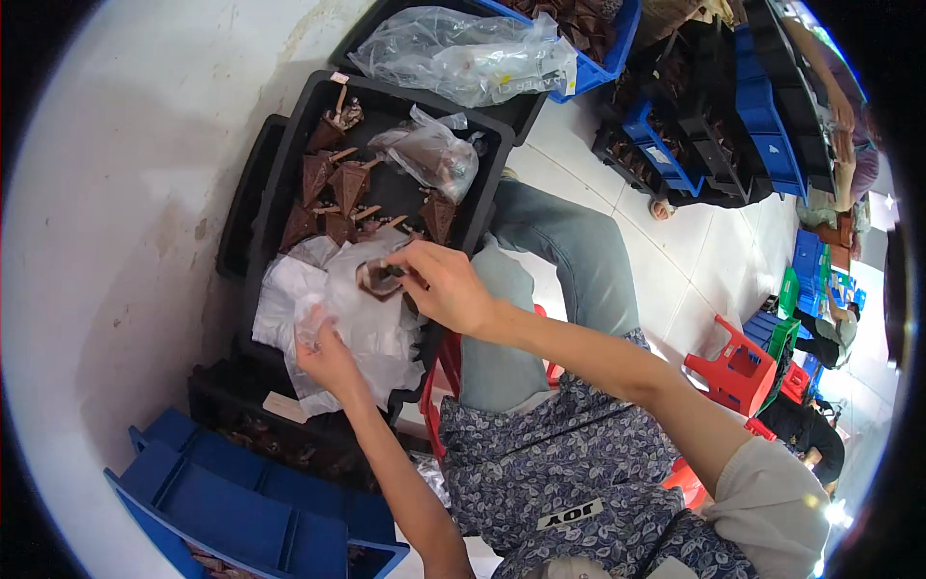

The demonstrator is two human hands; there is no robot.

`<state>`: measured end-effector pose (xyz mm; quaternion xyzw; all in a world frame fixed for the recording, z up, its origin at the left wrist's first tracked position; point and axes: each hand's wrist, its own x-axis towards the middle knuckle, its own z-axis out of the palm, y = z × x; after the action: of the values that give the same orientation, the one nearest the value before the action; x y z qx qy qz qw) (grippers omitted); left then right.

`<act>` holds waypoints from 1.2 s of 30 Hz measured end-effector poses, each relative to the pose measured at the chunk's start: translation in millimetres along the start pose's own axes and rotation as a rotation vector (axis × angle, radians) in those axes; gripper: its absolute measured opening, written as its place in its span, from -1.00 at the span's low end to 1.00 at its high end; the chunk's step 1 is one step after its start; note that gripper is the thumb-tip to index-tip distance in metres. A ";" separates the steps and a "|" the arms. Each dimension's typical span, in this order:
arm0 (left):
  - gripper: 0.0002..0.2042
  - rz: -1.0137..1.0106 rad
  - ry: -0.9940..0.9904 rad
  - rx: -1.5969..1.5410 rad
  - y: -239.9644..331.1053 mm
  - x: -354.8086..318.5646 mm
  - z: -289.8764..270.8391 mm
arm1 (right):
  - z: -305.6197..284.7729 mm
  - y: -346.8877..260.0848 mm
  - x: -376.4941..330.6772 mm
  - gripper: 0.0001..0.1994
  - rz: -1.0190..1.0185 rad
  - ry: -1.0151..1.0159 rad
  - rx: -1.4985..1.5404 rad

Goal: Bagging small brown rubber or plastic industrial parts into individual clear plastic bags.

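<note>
My right hand (442,282) pinches a small dark brown piece (377,281) with a paler face, over a pile of thin white plastic bags (294,294). Its full shape is partly covered by my fingers. My left hand (333,359) rests at the pile's near side, its fingers closed on a crumpled clear plastic bag (311,326). Beyond the pile, several brown wedge-shaped pieces (348,184) with light wooden sticks lie in a black tray (473,207). A clear bag (429,157) with something unclear inside lies at the tray's far right.
Another black crate with a large clear bag (463,53) stands beyond, beside a blue crate (612,48) of brown pieces. Blue bins (241,502) sit at the lower left against the wall (125,222). To the right are stacked crates, a red stool (730,367) and other people.
</note>
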<state>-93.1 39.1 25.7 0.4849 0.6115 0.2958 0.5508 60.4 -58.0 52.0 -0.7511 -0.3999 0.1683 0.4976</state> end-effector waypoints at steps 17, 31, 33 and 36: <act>-0.76 0.231 -0.241 -0.421 74.9 -39.8 7.1 | -60.1 -22.7 34.0 -0.87 -0.069 -0.175 0.004; -0.82 -0.251 -0.797 -0.205 22.9 -4.3 67.3 | -35.0 14.1 57.2 -0.74 0.022 -0.195 0.190; -0.83 -0.259 -0.816 -0.231 23.9 -4.6 69.5 | -32.7 25.0 51.6 -0.73 0.141 -0.343 0.263; -0.82 -0.202 -0.776 -0.136 25.2 -4.5 68.0 | -27.3 28.4 47.4 -0.74 0.162 -0.348 0.297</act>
<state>-21.4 32.2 35.2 0.4606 0.3817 0.0749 0.7978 120.0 -43.6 46.0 -0.6590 -0.3891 0.3912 0.5111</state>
